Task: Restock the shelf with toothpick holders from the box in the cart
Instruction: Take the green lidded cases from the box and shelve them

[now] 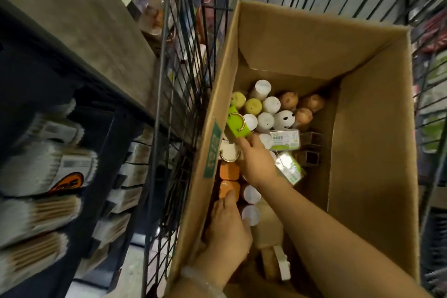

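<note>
Head view: both hands were inside the cardboard box (362,152), which stood in the wire cart (183,80).
Right hand (257,161): fingers pinched the near end of a green toothpick holder (238,124) with a ring on it, lifted against the box's left wall.
Holder axis: ran far-left from the fingertips, tilted up.
Left hand (227,227): fingers curled round an orange holder (228,189), nearer along the same wall.
Remaining stock: white, yellow and brown holders clustered at the far left of the box floor.
Shelf (72,31): lay left of the cart; the left hand was nearer to it.
</note>
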Motion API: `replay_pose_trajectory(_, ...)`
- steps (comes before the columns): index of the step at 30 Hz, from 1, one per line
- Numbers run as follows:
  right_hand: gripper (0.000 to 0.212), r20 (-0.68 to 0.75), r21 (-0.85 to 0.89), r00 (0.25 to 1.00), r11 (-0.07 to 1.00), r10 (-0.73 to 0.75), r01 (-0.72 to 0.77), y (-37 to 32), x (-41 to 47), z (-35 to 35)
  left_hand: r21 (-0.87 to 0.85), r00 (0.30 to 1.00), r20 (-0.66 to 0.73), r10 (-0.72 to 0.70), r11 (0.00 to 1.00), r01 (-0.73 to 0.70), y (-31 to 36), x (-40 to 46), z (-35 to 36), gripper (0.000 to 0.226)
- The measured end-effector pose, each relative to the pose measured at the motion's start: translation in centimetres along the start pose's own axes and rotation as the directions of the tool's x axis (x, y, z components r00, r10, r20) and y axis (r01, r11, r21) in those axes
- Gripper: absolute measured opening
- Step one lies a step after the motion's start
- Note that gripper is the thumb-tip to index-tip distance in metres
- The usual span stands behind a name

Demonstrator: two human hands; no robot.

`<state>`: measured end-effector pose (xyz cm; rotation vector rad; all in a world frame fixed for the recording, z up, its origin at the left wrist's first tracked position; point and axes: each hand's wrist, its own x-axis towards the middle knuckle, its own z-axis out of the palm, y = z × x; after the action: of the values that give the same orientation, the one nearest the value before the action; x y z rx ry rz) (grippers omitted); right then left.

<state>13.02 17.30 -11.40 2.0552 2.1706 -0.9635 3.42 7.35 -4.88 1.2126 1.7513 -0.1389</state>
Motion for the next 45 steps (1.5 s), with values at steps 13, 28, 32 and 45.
replay_pose_trajectory(13,0.035,0.526,0.557,0.85,0.764,-0.02,-0.326,5.5,-9.2,-5.8,-0.484,0.999,0.022,0.046,0.874,-0.029,-0.3,0.0,0.3,0.047)
replay_pose_trajectory(28,0.075,0.0,0.357,0.978,0.913,0.21,-0.196,-0.1,4.3,-2.1,-0.709,0.975,0.057,-0.214,0.679,0.191,-1.9,-2.2,1.6,0.036)
replay_pose_trajectory(32,0.042,-0.084,0.298,0.972,0.937,0.218,-0.184,0.4,3.8,-1.8,-0.715,0.976,0.02,-0.218,0.679,0.166,-1.8,-1.9,1.0,0.037)
replay_pose_trajectory(45,0.03,0.155,0.825,0.917,0.463,0.369,-0.326,6.0,-12.4,-9.4,-0.635,0.993,0.119,-0.025,0.766,0.096,-0.4,-4.0,-1.3,0.036)
